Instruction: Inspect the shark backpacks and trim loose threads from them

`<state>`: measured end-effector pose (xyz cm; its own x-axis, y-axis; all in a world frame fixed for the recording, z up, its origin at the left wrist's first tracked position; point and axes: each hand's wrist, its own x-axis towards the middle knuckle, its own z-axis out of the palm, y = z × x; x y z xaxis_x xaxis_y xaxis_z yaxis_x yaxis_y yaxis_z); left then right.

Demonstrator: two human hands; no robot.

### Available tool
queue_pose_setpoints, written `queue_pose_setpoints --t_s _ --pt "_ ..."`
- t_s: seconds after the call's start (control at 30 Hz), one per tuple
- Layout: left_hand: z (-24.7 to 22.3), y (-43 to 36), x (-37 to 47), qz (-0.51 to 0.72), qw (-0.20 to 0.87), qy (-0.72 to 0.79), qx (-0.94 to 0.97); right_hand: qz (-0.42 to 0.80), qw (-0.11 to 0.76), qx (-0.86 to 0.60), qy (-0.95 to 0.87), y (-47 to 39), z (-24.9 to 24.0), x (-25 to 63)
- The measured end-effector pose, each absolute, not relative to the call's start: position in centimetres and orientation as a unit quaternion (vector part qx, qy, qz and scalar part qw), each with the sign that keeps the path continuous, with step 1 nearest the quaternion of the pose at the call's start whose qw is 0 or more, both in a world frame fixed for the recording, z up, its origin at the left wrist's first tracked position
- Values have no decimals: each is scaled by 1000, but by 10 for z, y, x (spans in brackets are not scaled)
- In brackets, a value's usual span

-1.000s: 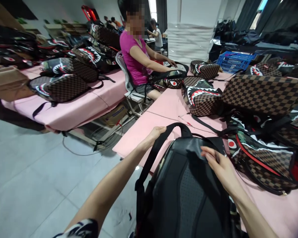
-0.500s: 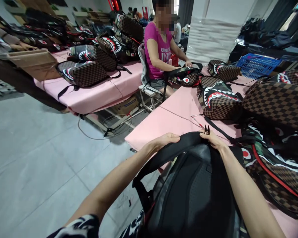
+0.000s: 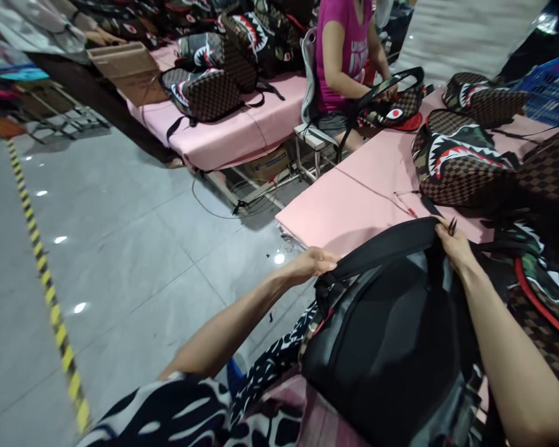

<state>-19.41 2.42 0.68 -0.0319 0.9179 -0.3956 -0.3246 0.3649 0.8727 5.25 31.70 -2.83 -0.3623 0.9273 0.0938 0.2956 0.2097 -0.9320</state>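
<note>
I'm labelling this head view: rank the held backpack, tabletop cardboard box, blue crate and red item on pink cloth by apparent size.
Held backpack
Cardboard box and blue crate: alike, crate cut off, so unranked
Red item

Cardboard box [image 3: 135, 79], blue crate [image 3: 552, 93]

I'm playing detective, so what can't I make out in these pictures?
All in the head view:
The front of the black backpack: hidden, because its back faces the camera.
Most of the dark pointed tool: hidden by the right hand.
The head of the seated co-worker: cut off by the top edge.
The blue crate: cut off by the right edge.
Marking on the cardboard box underneath the far table: too small and blurred.
</note>
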Motion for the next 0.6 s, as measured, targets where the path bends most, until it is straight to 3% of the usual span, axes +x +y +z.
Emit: queue_pose_setpoints --t_s 0.1,0.3,0.47,0.53,0.6 --pt "7 25 -188 502 660 492 264 345 411 -462 -706 267 -23 68" --pt "6 4 -178 518 668 470 255 480 400 -503 -597 125 -6 143" --pt "1 -8 -168 507 677 465 260 285 505 -639 -505 25 2 236" --pt "-1 -7 -163 507 677 468 256 260 481 -696 -464 -6 -11 265" --pt "-2 -7 -159 503 677 473 255 315 444 -722 -427 -30 -33 280"
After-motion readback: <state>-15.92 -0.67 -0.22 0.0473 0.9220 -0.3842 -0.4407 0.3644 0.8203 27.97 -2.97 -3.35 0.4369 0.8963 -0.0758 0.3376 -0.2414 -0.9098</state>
